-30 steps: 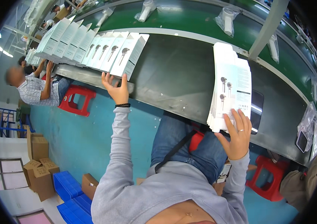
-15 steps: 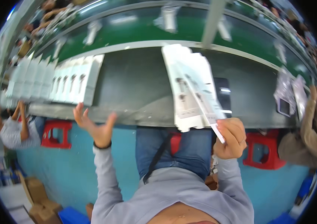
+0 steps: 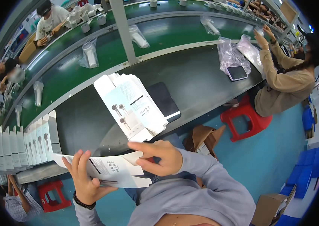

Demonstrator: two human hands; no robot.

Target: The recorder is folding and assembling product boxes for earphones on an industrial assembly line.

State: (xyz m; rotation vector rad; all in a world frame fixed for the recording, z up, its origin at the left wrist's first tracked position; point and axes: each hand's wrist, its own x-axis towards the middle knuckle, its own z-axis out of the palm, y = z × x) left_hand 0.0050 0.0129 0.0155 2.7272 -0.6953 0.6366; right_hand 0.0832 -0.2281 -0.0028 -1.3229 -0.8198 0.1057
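Note:
A pale printed folding carton (image 3: 112,169) is held over the table's front edge, its end flaps sticking out to the right. My left hand (image 3: 84,179) is closed round its left part, thumb in front and fingers along the upper edge. At the other end, my right hand (image 3: 161,158) has the flaps between its index finger and thumb; the other fingers are curled. Beyond my hands, a stack of flat cartons (image 3: 129,107) with pictures of a device on them lies on the dark table. A dark phone-like slab (image 3: 163,101) lies partly under the stack's right side.
Rows of upright cartons (image 3: 39,143) stand at the table's left end. Bagged white items (image 3: 90,54) lie on the green conveyor (image 3: 65,75) behind a metal post (image 3: 123,34). On the right are a phone (image 3: 237,73), plastic bags, a seated co-worker (image 3: 287,79) and a red stool (image 3: 246,118).
The view has swung to the right. My right hand has left the carton stack on the table. A carton is now between both hands; my left hand, open before, has closed on it.

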